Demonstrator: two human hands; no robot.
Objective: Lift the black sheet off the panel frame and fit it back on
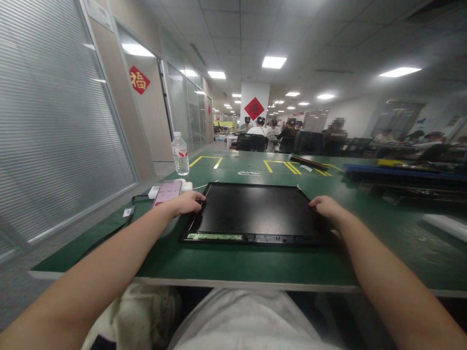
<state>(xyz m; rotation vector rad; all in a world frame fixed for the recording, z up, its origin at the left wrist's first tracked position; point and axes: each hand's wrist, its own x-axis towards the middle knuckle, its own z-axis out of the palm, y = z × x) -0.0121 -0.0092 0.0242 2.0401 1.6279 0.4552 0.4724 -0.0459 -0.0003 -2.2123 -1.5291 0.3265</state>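
A flat black display panel [255,209] in a thin dark frame lies face up on the green table [233,265]. A green strip [215,236], like a circuit board, runs along part of its near edge. At the panel's left side, my left hand [188,202] is closed, its thumb and fingers pinching the frame. My right hand [326,208] grips the right side in the same way, with its lower fingers partly hidden. Close to my left hand lies a phone [168,192] with a lit pink screen, leaning on a white object.
A water bottle [180,154] stands at the back left. A black cable [126,223] trails along the left edge. Dark bars with a blue one [401,172] are stacked at the right, near a white object [445,226]. A brush-like strip [309,162] lies farther back; people sit beyond.
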